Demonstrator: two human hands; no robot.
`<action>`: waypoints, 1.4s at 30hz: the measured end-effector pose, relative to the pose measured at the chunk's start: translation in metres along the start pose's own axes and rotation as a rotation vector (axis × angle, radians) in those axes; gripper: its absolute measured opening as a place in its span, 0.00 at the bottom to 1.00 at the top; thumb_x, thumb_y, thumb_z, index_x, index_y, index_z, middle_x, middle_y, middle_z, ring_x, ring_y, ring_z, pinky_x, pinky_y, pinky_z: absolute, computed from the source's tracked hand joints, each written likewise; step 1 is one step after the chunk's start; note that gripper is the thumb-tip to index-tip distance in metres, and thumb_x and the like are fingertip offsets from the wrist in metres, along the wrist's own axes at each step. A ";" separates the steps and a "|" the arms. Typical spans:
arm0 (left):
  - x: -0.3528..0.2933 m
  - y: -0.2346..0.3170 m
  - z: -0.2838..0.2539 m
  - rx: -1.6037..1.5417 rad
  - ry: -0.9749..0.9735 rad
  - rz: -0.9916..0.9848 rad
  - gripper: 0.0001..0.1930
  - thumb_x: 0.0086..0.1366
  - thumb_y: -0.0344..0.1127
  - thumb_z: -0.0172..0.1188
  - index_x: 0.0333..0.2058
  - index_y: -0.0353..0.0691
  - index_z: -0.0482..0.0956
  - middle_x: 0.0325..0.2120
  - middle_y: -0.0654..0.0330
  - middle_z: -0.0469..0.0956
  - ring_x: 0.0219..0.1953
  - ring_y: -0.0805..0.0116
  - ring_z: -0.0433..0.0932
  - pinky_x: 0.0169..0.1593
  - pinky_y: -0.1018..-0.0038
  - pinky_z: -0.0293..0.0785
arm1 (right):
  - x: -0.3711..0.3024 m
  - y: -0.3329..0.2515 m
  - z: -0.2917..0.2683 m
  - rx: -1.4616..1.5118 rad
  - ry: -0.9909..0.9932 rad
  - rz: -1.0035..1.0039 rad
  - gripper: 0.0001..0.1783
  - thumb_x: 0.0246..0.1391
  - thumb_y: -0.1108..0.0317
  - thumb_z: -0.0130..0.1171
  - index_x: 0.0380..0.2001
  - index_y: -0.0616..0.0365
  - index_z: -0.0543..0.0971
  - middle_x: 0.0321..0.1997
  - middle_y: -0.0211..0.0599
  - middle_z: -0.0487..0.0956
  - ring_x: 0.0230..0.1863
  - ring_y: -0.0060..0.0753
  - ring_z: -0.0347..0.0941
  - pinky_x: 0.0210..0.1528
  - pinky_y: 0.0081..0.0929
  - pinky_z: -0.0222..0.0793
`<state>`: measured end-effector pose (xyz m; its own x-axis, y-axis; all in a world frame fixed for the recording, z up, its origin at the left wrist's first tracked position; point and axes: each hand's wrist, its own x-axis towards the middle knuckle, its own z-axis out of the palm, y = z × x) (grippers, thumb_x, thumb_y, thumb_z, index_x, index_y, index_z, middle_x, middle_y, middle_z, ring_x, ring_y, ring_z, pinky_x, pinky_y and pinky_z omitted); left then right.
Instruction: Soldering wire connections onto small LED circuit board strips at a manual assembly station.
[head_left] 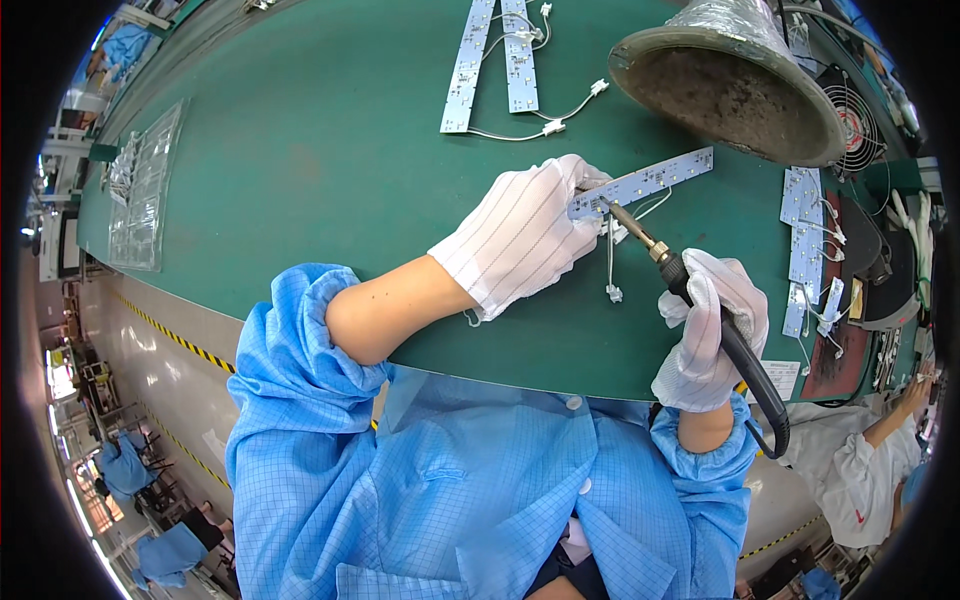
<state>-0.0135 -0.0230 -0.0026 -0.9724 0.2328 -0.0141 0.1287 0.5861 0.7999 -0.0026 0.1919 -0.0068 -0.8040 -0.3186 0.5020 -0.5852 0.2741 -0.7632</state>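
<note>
Left hand (525, 235), white gloved, lies on the green bench (300, 150), fingers closed over the near end of a long white LED strip board (645, 182), pinning it flat. Board runs from the fingertips out toward 2 o'clock and stops just short of the grey fume hood cone (725, 85).

Right hand (712, 335), also gloved, is wrapped tight around the black handle of a soldering iron (690, 290). Iron points toward 10 o'clock; its tip meets the board's near end right at the left fingertips. Cord loops off the handle toward 5 o'clock. Hands are apart, joined only through tip and board.

Thin white lead wires (612, 270) hang from the board's near end toward 6 o'clock, ending in a small white connector on the bench between the two hands.

Around it:
- 12 o'clock: two more white strip boards (495, 60) side by side, with white leads and plugs trailing to their right.
- 3 o'clock: stack of similar boards (805, 235) standing lengthwise, wires attached.
- 1–2 o'clock, behind the hood: a small round fan grille (860, 125).
- 9–10 o'clock: clear plastic blister tray (140, 185) at the bench's far left edge.
- 4 o'clock: another person's white sleeve (865, 475) at the next station.

Blue smock sleeves (300, 350) cover both upper arms; forearms are bare.
</note>
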 end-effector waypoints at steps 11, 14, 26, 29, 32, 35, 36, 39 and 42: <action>0.007 -0.004 -0.001 -0.010 0.008 -0.069 0.18 0.55 0.37 0.56 0.43 0.33 0.76 0.28 0.49 0.76 0.30 0.53 0.77 0.37 0.67 0.72 | 0.000 0.003 -0.001 0.010 0.098 0.006 0.12 0.55 0.72 0.47 0.38 0.71 0.73 0.29 0.45 0.75 0.21 0.22 0.66 0.25 0.18 0.61; 0.007 -0.002 -0.002 -0.019 -0.040 -0.163 0.21 0.54 0.39 0.57 0.46 0.35 0.76 0.35 0.48 0.78 0.36 0.54 0.77 0.42 0.68 0.72 | 0.000 0.004 -0.003 -0.044 0.075 -0.132 0.13 0.55 0.71 0.48 0.38 0.71 0.73 0.29 0.45 0.75 0.20 0.22 0.66 0.24 0.18 0.60; 0.007 -0.015 0.008 -0.070 0.067 -0.011 0.16 0.55 0.36 0.56 0.40 0.31 0.75 0.15 0.55 0.75 0.19 0.62 0.78 0.29 0.69 0.74 | -0.001 0.005 -0.007 -0.026 -0.031 -0.065 0.13 0.54 0.70 0.49 0.38 0.70 0.73 0.31 0.46 0.76 0.25 0.26 0.68 0.27 0.22 0.63; 0.006 -0.016 0.007 -0.049 0.084 0.051 0.16 0.56 0.35 0.55 0.40 0.31 0.75 0.15 0.55 0.75 0.19 0.62 0.78 0.28 0.69 0.74 | -0.001 0.003 -0.005 -0.044 -0.046 -0.062 0.12 0.53 0.71 0.50 0.39 0.69 0.73 0.30 0.45 0.77 0.26 0.29 0.68 0.29 0.24 0.64; 0.007 -0.013 0.007 -0.056 0.078 0.021 0.15 0.56 0.35 0.55 0.40 0.31 0.75 0.16 0.54 0.76 0.19 0.62 0.78 0.29 0.69 0.74 | 0.000 0.003 -0.003 -0.102 -0.045 -0.161 0.11 0.52 0.74 0.50 0.38 0.66 0.74 0.27 0.44 0.76 0.25 0.32 0.66 0.29 0.25 0.64; 0.004 -0.009 0.004 -0.022 0.083 -0.004 0.14 0.56 0.36 0.55 0.39 0.32 0.76 0.18 0.52 0.76 0.21 0.59 0.78 0.30 0.68 0.74 | 0.005 0.006 -0.001 -0.082 -0.010 -0.226 0.11 0.50 0.75 0.50 0.38 0.67 0.74 0.27 0.45 0.76 0.25 0.30 0.66 0.28 0.25 0.64; 0.004 -0.006 0.003 0.017 0.088 0.023 0.14 0.57 0.36 0.55 0.38 0.33 0.76 0.19 0.51 0.77 0.22 0.57 0.78 0.31 0.68 0.74 | 0.003 0.001 -0.004 -0.153 -0.025 -0.161 0.10 0.51 0.74 0.50 0.37 0.67 0.75 0.28 0.45 0.76 0.25 0.28 0.66 0.28 0.24 0.64; -0.002 0.015 -0.026 0.145 -0.173 -0.088 0.14 0.58 0.40 0.57 0.37 0.35 0.77 0.21 0.50 0.77 0.26 0.54 0.78 0.32 0.65 0.74 | -0.002 0.000 -0.014 0.072 0.106 0.044 0.10 0.48 0.76 0.53 0.36 0.65 0.74 0.36 0.44 0.80 0.27 0.30 0.71 0.30 0.25 0.67; -0.015 0.019 -0.040 0.667 -0.152 0.066 0.25 0.55 0.55 0.61 0.38 0.36 0.79 0.24 0.49 0.78 0.33 0.53 0.79 0.35 0.64 0.75 | -0.006 0.018 -0.010 -0.077 0.288 -0.161 0.13 0.49 0.75 0.52 0.39 0.68 0.72 0.37 0.47 0.79 0.29 0.30 0.73 0.32 0.24 0.69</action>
<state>-0.0039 -0.0467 0.0367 -0.9265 0.3623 -0.1014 0.3264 0.9082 0.2620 -0.0094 0.2080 -0.0188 -0.6908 -0.0968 0.7165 -0.7046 0.3126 -0.6371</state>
